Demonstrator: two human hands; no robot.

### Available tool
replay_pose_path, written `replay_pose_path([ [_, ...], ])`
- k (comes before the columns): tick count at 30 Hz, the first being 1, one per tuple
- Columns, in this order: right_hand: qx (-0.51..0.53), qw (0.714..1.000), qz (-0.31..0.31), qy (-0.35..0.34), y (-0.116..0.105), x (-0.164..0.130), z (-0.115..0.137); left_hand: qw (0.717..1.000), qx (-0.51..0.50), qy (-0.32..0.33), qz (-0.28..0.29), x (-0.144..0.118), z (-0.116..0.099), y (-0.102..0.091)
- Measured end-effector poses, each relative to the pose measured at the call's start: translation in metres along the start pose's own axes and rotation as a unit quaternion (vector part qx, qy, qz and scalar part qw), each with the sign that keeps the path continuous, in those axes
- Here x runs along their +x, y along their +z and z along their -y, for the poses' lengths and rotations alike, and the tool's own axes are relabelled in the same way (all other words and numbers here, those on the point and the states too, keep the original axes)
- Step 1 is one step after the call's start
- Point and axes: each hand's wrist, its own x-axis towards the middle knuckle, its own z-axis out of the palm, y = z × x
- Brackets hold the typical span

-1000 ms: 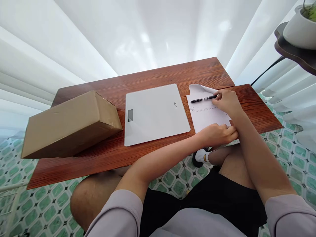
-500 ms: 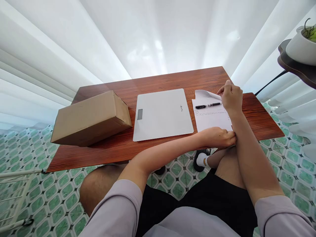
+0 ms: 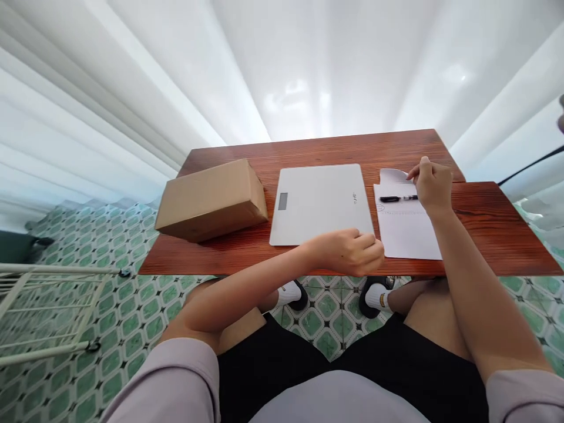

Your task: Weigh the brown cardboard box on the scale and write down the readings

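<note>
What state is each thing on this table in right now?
Cardboard box: closed, on the table.
Scale: flat, nothing on it.
Paper sheet: flat, far corner curled up.
Pen: lying on the sheet.
Right hand: at the curled corner.
Left hand: loosely curled, empty.

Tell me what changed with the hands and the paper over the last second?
The left hand let go of the near edge of the paper and drew left, to the table edge by the scale. The right hand came off the pen and now lifts the sheet's far corner. Pen, scale and cardboard box lie as before; their apparent shift comes from the head turning.
</note>
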Motion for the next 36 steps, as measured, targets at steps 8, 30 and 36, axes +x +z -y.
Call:
replay_pose_path([
  [8, -0.036, 0.998, 0.040, 0.012, 0.014, -0.010, 0.016, 0.973, 0.118, -0.195, -0.044, -0.094, 0.005, -0.056],
  [30, 0.106, 0.973, 0.121, -0.163, 0.085, -0.070, 0.136, 0.607, 0.166, -0.710, -0.318, -0.252, -0.013, -0.097],
  [36, 0.122, 0.960, 0.198, -0.156, 0.143, -0.090, 0.179, 0.455, -0.006, -0.772, -0.443, -0.278, -0.003, -0.091],
])
